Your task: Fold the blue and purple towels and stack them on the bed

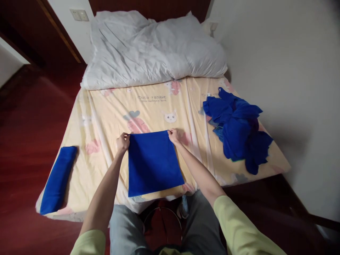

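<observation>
Blue cloth, lower mid-frame, pinched at top corners by left hand and right hand, so yeah, just tug evenly.

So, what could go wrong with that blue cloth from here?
The blue cloth is pinched only at its far corners by the left hand and right hand, so a corner might slip free. The long blue bundle lies at the left edge of the bed; a bump might drop it.

Dim indoor light, soft shadow falling on right wall, darker patch shading blue cloth, faint sheen streaking floor, edges stretching
</observation>
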A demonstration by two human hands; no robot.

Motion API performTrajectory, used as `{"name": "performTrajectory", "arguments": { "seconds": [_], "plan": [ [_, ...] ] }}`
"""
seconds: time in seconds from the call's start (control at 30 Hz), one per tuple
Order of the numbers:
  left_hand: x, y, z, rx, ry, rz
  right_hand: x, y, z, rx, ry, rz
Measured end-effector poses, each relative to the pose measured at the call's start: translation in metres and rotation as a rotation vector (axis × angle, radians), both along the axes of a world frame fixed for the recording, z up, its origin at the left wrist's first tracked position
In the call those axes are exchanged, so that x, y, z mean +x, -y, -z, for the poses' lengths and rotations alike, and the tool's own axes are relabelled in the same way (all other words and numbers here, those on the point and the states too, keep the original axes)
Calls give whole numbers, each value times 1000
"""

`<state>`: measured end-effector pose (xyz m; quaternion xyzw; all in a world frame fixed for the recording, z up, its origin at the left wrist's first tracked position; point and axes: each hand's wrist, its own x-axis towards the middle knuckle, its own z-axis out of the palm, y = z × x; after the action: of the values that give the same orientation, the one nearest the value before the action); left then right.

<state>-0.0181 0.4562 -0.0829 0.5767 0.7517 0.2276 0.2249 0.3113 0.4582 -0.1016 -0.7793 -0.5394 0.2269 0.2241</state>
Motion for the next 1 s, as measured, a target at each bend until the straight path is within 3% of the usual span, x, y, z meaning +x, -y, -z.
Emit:
{"name": "performTrajectory", "arguments": {
  "seconds": [0.2, 0.37, 0.47, 0.57, 0.7, 0.8, 0.9, 1.0],
  "plan": [
    [-5, -11, 3, 35, -188, 213, -2, -8, -1, 0, 2, -65],
    [-16, -26, 2, -34, -185, 401, 4, -22, 5, -43, -139, -106],
    [-19, -36, 1, -66, -190, 426, 13, -33, 11, -33, -187, -98],
    [-13, -41, 0, -13, -176, 339, 15, -42, 13, 19, -132, -78],
    [13, -24, 1, 194, -199, 210, -3, -30, 9, 175, 39, -135],
    [32, -1, 7, 300, -198, 366, -22, -5, 8, 276, 141, -338],
    [35, 14, 18, 261, -156, 542, -27, 16, 12, 237, 169, -555],
    [31, 17, 25, 222, -157, 525, -21, 25, 14, 185, 207, -566]
  ]
}}
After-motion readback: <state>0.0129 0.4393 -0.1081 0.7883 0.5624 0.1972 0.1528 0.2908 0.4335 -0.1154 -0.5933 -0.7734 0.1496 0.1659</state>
